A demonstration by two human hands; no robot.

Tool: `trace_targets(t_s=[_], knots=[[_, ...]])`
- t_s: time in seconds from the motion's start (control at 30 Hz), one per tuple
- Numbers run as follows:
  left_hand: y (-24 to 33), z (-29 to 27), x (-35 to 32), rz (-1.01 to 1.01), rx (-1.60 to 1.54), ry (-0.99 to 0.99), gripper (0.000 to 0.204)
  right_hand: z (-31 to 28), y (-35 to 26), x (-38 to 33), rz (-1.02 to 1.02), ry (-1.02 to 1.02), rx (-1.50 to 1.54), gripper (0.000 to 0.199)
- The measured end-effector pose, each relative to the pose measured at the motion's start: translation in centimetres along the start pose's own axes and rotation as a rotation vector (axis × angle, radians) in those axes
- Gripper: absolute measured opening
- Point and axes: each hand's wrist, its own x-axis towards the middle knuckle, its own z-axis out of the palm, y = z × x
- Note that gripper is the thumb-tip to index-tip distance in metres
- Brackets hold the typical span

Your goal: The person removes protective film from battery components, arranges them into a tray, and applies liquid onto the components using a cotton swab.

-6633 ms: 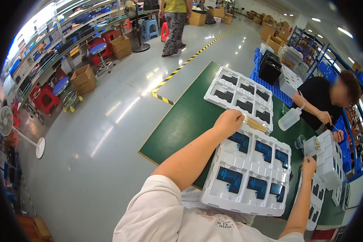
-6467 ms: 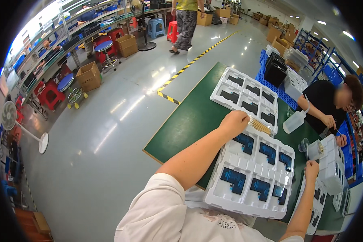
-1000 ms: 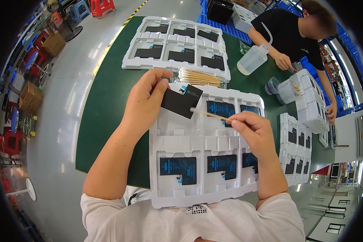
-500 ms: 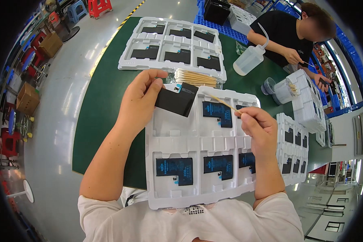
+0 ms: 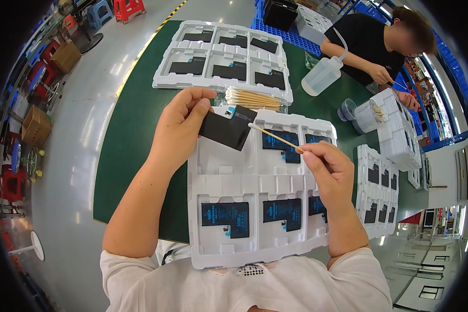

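White tray (image 5: pixel 229 177) of dark flat parts lies on the green surface (image 5: pixel 135 135) before the person. Left hand (image 5: pixel 179 127) fingers pinch a black flat part (image 5: pixel 229 128) above the tray's upper left pocket. Right hand (image 5: pixel 330 169) fingers grip a thin cotton swab (image 5: pixel 274 137), its tip touching the part's edge.

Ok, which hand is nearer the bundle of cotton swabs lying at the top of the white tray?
Left. The left hand holds a black battery just below-left of the swab bundle; the right hand sits farther down to the right, holding one swab.
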Motion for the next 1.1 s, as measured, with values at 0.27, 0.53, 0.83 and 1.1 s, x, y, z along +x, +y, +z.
trace_targets(t_s=[0.27,0.53,0.83,1.1], knots=[[-0.13,-0.05,0.05,0.02,0.004,0.009,0.021,0.16,-0.24,0.07,0.007,-0.017,-0.006,0.01],[-0.29,-0.08,0.09,0.028,-0.009,0.008,0.021,0.06,-0.02,-0.03,-0.017,0.01,-0.007,0.01],[-0.34,-0.05,0.18,0.03,-0.034,0.007,0.021,0.07,-0.1,0.04,-0.014,-0.003,-0.014,0.01],[-0.08,-0.02,0.02,0.03,-0.03,0.01,0.021,0.14,-0.05,0.03,-0.027,-0.007,-0.018,0.011]])
